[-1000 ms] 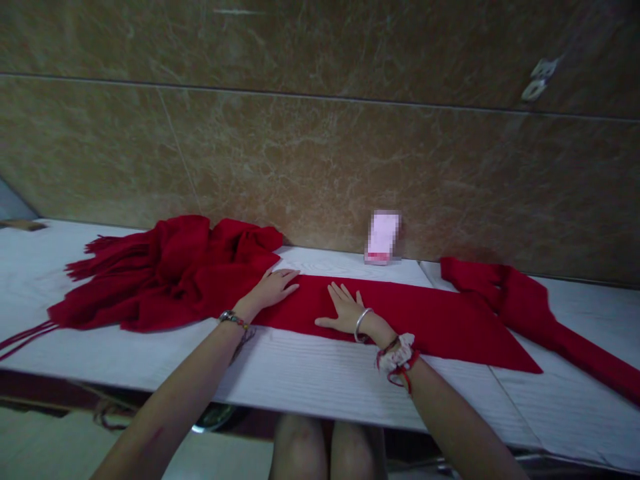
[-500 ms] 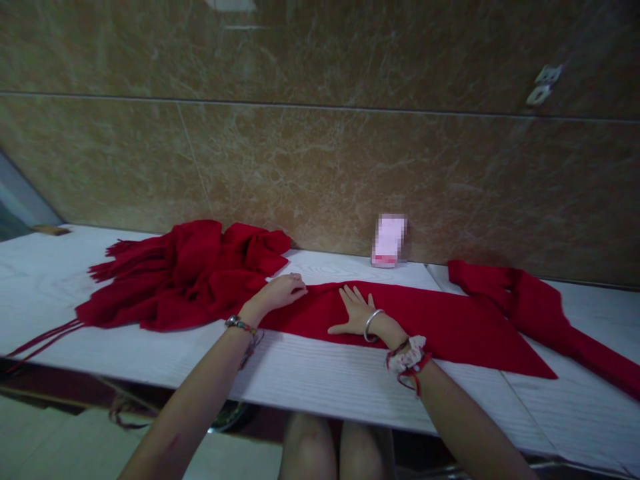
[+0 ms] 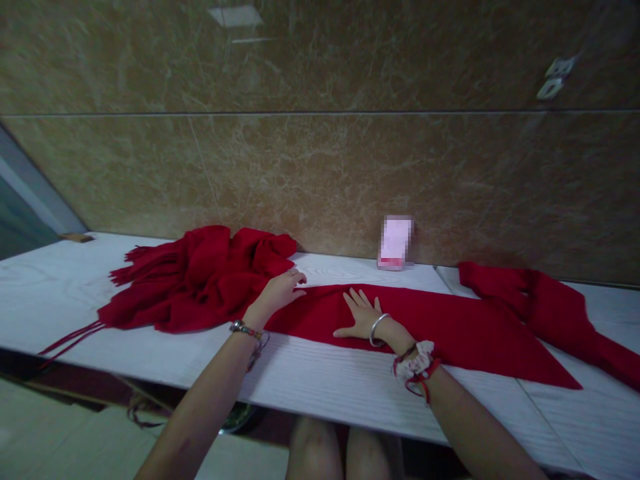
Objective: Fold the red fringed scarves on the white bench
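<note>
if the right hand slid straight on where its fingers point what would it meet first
Probably the tiled wall, after the right hand slid off the far edge of the flat red cloth and across the white tabletop; depth is hard to judge.

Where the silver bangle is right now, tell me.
In the head view, right of centre, the silver bangle circles the right wrist, between the right hand and the pale wristband.

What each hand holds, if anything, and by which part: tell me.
The right hand lies spread on the red cloth strip, holding nothing. The left hand, curled, is at the strip's far edge; whether it pinches that edge cannot be told.
</note>
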`<action>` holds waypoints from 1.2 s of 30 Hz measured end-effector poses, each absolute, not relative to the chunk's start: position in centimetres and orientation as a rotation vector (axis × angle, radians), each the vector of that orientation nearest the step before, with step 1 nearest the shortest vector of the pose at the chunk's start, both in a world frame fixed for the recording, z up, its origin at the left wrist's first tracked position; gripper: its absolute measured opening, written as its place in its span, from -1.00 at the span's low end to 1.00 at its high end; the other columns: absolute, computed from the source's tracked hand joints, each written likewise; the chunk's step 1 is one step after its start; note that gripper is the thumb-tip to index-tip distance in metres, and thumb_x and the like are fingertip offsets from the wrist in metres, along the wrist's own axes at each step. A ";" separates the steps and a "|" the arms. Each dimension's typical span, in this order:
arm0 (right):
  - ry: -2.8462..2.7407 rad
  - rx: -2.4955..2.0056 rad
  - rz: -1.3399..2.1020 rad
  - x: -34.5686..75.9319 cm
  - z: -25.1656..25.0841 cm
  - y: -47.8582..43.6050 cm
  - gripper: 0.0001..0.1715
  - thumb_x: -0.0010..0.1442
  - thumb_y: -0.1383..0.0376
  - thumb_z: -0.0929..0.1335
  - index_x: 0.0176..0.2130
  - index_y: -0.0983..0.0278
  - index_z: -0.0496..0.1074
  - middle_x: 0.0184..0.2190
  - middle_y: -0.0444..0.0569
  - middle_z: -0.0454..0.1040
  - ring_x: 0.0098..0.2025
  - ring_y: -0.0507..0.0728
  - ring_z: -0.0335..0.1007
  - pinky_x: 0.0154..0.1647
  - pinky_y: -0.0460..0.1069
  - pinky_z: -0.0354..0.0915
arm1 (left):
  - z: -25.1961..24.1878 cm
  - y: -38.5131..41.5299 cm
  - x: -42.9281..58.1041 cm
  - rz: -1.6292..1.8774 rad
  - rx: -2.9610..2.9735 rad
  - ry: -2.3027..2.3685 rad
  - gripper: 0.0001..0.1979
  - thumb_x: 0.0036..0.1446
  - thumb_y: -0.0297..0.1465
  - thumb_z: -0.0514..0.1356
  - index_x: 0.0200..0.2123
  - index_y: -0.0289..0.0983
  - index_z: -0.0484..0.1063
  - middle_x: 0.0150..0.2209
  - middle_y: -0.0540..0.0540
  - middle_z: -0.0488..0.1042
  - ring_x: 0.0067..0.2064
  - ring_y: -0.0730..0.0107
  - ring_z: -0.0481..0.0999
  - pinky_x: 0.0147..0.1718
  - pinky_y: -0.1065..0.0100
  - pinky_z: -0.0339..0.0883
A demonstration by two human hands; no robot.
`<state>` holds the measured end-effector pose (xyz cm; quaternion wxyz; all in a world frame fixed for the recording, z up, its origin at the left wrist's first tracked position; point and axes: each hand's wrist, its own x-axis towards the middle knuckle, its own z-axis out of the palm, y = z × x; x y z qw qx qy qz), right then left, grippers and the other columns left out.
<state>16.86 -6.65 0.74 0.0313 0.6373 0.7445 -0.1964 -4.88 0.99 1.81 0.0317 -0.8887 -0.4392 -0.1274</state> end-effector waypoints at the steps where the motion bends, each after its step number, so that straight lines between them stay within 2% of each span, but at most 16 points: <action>1: 2.295 1.962 -0.605 16.9 0.7 -6.7 0.31 -0.20 -0.28 0.23 0.26 0.38 -0.28 0.28 0.14 -0.44 0.28 0.32 -0.61 0.15 0.36 -0.45 | 1.7 1.0 -4.9 -0.373 -2.743 -1.346 -0.82 0.03 -0.42 0.21 -0.24 -0.29 0.37 -0.24 -0.10 0.44 -0.23 0.34 0.42 -0.27 0.42 0.27; 7: 2.322 1.952 -0.605 16.9 1.1 -6.9 0.31 -0.20 -0.30 0.22 0.26 0.38 -0.27 0.28 0.15 -0.42 0.28 0.31 -0.60 0.16 0.34 -0.46 | 1.6 1.1 -5.0 -0.299 -2.762 -1.329 -0.92 0.08 -0.47 0.13 -0.33 -0.28 0.41 -0.33 -0.09 0.47 -0.27 0.33 0.43 -0.29 0.41 0.26; 11: 2.324 1.924 -0.627 16.9 1.4 -7.1 0.29 -0.18 -0.29 0.21 0.26 0.38 -0.29 0.28 0.15 -0.45 0.28 0.30 -0.61 0.15 0.36 -0.47 | 2.6 1.5 -4.6 -0.323 -2.652 -1.397 -0.87 0.13 -0.47 0.06 -0.34 -0.28 0.41 -0.28 -0.13 0.47 -0.23 0.31 0.44 -0.26 0.40 0.25; 15: 2.332 1.914 -0.640 17.0 1.4 -7.0 0.31 -0.20 -0.30 0.22 0.26 0.37 -0.29 0.28 0.15 -0.47 0.27 0.33 -0.64 0.14 0.37 -0.48 | 3.7 2.7 -3.8 -0.323 -2.578 -1.472 -0.79 0.15 -0.52 -0.01 -0.27 -0.33 0.41 -0.27 -0.20 0.48 -0.26 0.28 0.46 -0.29 0.36 0.27; 18: 2.334 1.916 -0.640 17.0 1.2 -6.9 0.32 -0.21 -0.31 0.22 0.26 0.37 -0.29 0.28 0.15 -0.46 0.27 0.35 -0.63 0.14 0.38 -0.47 | 4.0 3.6 -3.4 -0.275 -2.669 -1.387 -0.81 0.12 -0.45 0.07 -0.19 -0.29 0.39 -0.21 -0.15 0.47 -0.21 0.33 0.46 -0.25 0.41 0.27; 21: 2.336 1.916 -0.641 17.0 1.2 -6.9 0.31 -0.20 -0.31 0.22 0.26 0.37 -0.28 0.28 0.16 -0.45 0.27 0.36 -0.62 0.14 0.38 -0.46 | 3.7 4.0 -3.8 -0.122 -2.832 -1.264 -0.73 -0.03 -0.42 0.21 -0.18 -0.26 0.39 -0.21 -0.11 0.48 -0.20 0.32 0.45 -0.23 0.43 0.27; 25: 2.350 1.921 -0.636 17.0 1.2 -7.0 0.30 -0.19 -0.30 0.22 0.26 0.37 -0.26 0.28 0.16 -0.44 0.27 0.35 -0.61 0.14 0.37 -0.47 | 4.2 4.8 -5.4 -0.094 -2.841 -1.292 -0.80 -0.02 -0.51 0.15 -0.26 -0.31 0.41 -0.26 -0.12 0.49 -0.23 0.34 0.45 -0.25 0.44 0.26; 29: 2.343 1.922 -0.633 17.0 1.3 -7.1 0.31 -0.20 -0.30 0.23 0.26 0.38 -0.27 0.28 0.15 -0.44 0.27 0.35 -0.62 0.15 0.35 -0.47 | 5.8 6.1 -7.0 -0.035 -2.888 -1.303 -0.87 -0.06 -0.40 0.21 -0.37 -0.29 0.43 -0.34 -0.04 0.50 -0.32 0.41 0.45 -0.31 0.51 0.24; 36: 2.342 1.906 -0.642 17.0 1.6 -7.2 0.26 -0.15 -0.28 0.21 0.26 0.37 -0.28 0.28 0.13 -0.45 0.27 0.33 -0.63 0.15 0.35 -0.46 | 6.9 8.0 -9.5 0.173 -2.957 -1.402 -0.79 -0.12 -0.24 0.21 -0.59 -0.27 0.38 -0.58 0.06 0.38 -0.50 0.47 0.33 -0.47 0.50 0.14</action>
